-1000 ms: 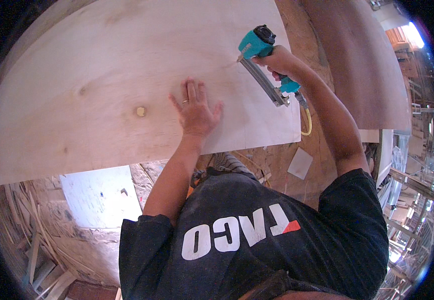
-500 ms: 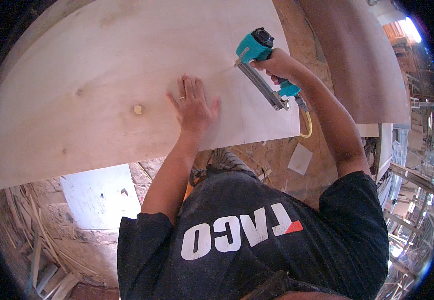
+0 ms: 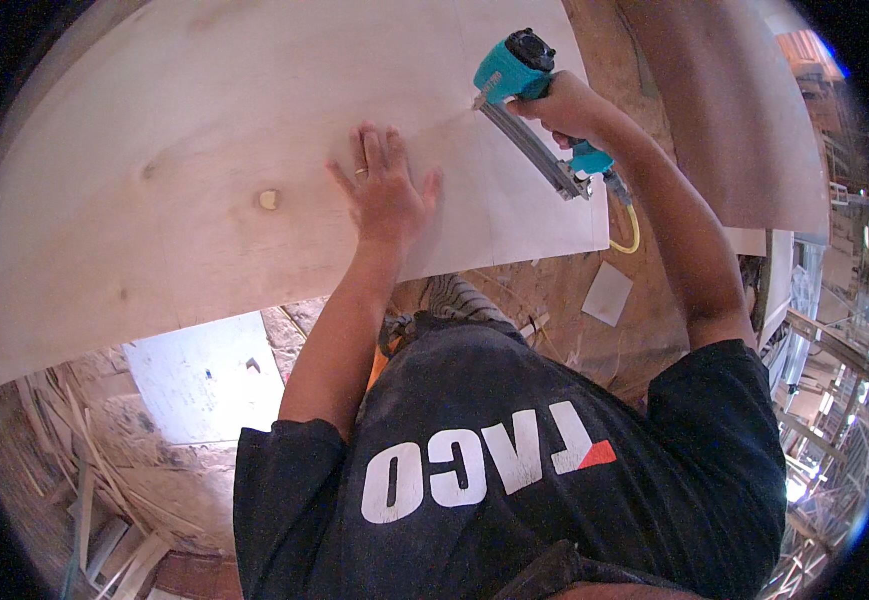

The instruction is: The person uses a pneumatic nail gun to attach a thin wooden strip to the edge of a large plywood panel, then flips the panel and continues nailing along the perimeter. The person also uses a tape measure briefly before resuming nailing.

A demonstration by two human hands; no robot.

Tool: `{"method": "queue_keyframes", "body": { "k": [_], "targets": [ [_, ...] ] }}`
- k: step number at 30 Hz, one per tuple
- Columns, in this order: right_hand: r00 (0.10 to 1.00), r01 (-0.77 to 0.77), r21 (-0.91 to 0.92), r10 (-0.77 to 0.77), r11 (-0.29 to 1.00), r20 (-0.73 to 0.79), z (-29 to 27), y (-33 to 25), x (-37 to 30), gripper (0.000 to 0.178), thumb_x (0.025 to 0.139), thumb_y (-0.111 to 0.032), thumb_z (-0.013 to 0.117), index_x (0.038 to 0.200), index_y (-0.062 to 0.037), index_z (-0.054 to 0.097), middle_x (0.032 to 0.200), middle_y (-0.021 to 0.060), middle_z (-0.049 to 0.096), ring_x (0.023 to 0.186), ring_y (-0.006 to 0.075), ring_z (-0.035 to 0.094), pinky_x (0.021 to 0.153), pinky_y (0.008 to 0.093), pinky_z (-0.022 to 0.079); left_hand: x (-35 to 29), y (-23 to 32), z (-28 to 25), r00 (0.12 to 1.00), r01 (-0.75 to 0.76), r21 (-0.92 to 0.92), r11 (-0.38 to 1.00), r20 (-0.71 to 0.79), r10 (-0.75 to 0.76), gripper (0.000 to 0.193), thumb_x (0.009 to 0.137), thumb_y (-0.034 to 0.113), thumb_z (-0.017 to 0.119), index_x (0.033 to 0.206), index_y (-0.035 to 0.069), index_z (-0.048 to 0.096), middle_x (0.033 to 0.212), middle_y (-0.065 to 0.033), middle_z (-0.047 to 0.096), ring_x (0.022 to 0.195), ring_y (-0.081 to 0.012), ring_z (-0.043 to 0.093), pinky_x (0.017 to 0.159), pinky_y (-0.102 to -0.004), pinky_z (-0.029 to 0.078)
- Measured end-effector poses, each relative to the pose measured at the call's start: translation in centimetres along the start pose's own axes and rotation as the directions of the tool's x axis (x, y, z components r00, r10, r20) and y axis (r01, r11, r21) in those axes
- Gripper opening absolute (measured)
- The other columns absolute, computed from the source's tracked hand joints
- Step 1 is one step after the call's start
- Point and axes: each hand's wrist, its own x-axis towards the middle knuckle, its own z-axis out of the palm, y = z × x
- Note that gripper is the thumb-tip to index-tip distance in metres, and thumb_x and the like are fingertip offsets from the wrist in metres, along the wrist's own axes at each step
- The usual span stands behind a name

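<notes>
A worker in a black T-shirt [image 3: 474,440] steadies a pale wooden sheet [image 3: 204,120] with the left hand [image 3: 384,198] while the right hand [image 3: 569,108] grips a teal nailer [image 3: 516,68] over it in a cluttered workshop. The sheet stretches across in front of the worker's body, its near edge just beyond the waist. The left hand lies palm down, spread, thumb out, to the right of a yellowish knot [image 3: 269,200]. The right hand is closed around the nailer's handle; whether a finger presses the trigger, I cannot tell from here. The nailer's nose points at the sheet near its right side, but contact is unclear. A yellow hose [image 3: 634,232] loops below the handle.

Little changes over the past second: hands, nailer, sheet and even the white card [image 3: 607,293] on the floor [image 3: 664,310] slide up the view together, suggesting the worker's head tips rather than the work shifts. The sheet appears well braced and the nailer held to about the same spot, with fastening seemingly in hand.
</notes>
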Motion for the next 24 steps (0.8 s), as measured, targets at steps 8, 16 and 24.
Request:
{"method": "queue_keyframes", "body": {
  "k": [8,16,24],
  "targets": [
    [0.997,-0.048,-0.030,0.049,0.998,0.051,0.1,0.4,-0.9,0.039,0.093,-0.037,0.082,0.085,-0.0014,0.068,0.060,0.0011,0.056,0.048,0.0125,0.057,0.045,0.0312,0.046,0.7,-0.4,0.7,1.000,-0.008,-0.024,1.000,-0.012,0.008,0.088,0.095,0.064,0.061,0.159,0.005,0.048,0.171,-0.0204,0.033,0.164,-0.0354,0.020,0.123,-0.0790,0.006],
    [0.995,-0.040,0.015,0.038,0.999,0.092,1.8,1.9,-3.7,0.036,0.095,-0.033,0.081,0.085,-0.0019,0.067,0.059,0.0003,0.055,0.045,0.0126,0.056,0.043,0.0321,0.046,1.0,-0.2,1.0,1.000,-0.010,0.029,1.000,0.001,0.010,0.090,0.094,0.063,0.061,0.161,0.005,0.045,0.170,-0.0203,0.034,0.164,-0.0357,0.021,0.122,-0.0797,0.005],
    [0.998,0.000,-0.017,0.001,1.000,0.068,2.6,2.8,-3.5,0.035,0.095,-0.033,0.082,0.089,-0.0014,0.068,0.058,0.0008,0.057,0.044,0.0121,0.056,0.043,0.0314,0.045,1.1,-0.3,1.6,1.000,0.003,0.041,0.999,0.016,-0.004,0.089,0.096,0.065,0.057,0.163,0.009,0.043,0.172,-0.0194,0.032,0.165,-0.0348,0.019,0.124,-0.0775,0.001]
  ]
}}
